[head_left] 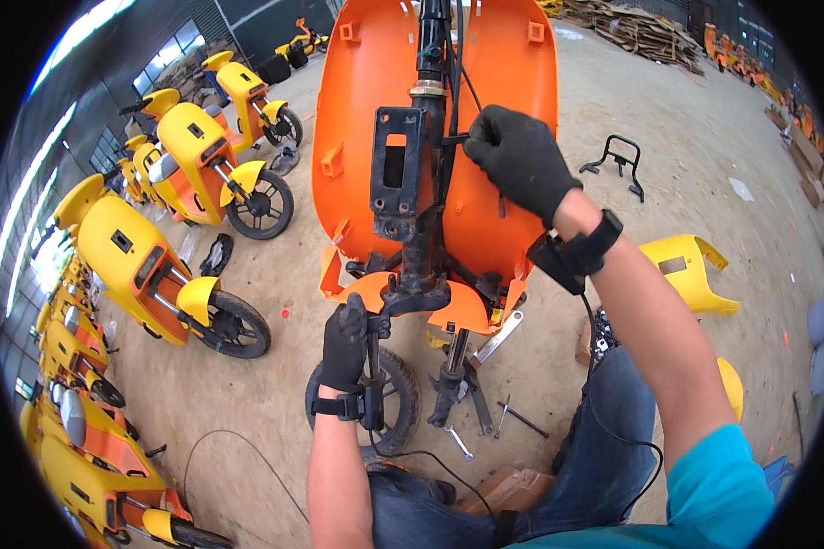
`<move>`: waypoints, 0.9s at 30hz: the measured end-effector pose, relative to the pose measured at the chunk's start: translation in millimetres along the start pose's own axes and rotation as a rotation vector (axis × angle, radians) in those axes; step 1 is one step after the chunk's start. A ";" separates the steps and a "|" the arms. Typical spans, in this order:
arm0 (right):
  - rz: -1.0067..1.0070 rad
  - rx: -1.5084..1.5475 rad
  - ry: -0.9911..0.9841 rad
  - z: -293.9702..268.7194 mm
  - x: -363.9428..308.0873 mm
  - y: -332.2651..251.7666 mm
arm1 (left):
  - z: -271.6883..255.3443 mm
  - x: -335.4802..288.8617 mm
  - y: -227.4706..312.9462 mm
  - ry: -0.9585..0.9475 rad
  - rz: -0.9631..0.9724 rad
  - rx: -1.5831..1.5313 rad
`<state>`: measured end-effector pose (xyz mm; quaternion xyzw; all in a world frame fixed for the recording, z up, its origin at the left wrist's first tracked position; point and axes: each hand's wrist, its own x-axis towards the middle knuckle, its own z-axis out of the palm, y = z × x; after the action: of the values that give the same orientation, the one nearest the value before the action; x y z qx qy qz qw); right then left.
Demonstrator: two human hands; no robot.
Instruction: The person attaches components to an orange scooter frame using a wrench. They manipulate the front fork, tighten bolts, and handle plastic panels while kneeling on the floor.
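Over the floor (256,393), a frame (421,247) is seemingly being worked, steadiness needed. Beside it, right fingers (493,128) are clenched; left fingers (349,316), unclear.

The frame (421,242) stands before an orange shell (513,55). Just right of the frame, the gloved right grip (513,156) is closed on a short dark rod (453,140). Below the frame's left side, the gloved left grip (343,348) is beside the fork (374,357); its fingers are partly hidden. Yellow scooters (146,270) stand well left of the frame. Right of it lie a black rack (623,157) and a yellow panel (696,274); below it show a wheel (407,393) and a wrench (459,444).
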<state>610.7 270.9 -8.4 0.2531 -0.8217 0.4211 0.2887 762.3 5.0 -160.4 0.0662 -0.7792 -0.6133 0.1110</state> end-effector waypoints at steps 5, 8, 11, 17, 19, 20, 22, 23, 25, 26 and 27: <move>0.018 0.049 0.056 -1.1 -25.6 -2.7 | 2.3 1.7 -1.4 -0.011 -0.015 -0.001; 0.147 0.122 -0.095 -7.2 -27.6 -16.3 | 1.6 -0.5 -0.2 -0.007 -0.010 -0.017; 0.240 0.226 -0.047 -2.6 -25.3 -12.0 | 0.3 -0.5 -1.5 -0.009 0.001 -0.025; -0.106 -0.131 0.128 -10.8 -12.2 5.8 | 1.4 -1.0 4.1 -0.029 0.018 -0.008; -0.217 -0.299 0.141 -11.8 -3.6 19.1 | 1.9 0.6 2.7 -0.033 0.014 -0.052; -0.190 -0.297 0.097 -10.9 -0.7 20.9 | 3.2 0.9 0.3 -0.028 0.001 -0.045; -0.137 -0.289 0.013 -15.8 5.5 14.3 | 2.0 0.0 -0.8 -0.016 -0.020 -0.026; -0.064 -0.180 -0.132 -25.2 11.1 7.5 | 2.3 0.1 1.2 -0.011 -0.026 -0.055; 0.128 -0.014 -0.314 -26.2 11.6 -0.8 | 4.0 -1.6 2.8 -0.002 -0.040 -0.114; 0.224 0.069 -0.398 -28.2 12.5 -3.3 | 4.2 -1.5 3.9 -0.004 -0.039 -0.113; 0.209 0.070 -0.370 -24.8 12.9 1.5 | 4.4 -1.5 4.5 -0.006 -0.038 -0.112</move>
<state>607.1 290.3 11.5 0.2494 -0.8673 0.4236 0.0788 762.7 10.6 -157.2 0.0726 -0.7428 -0.6580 0.1004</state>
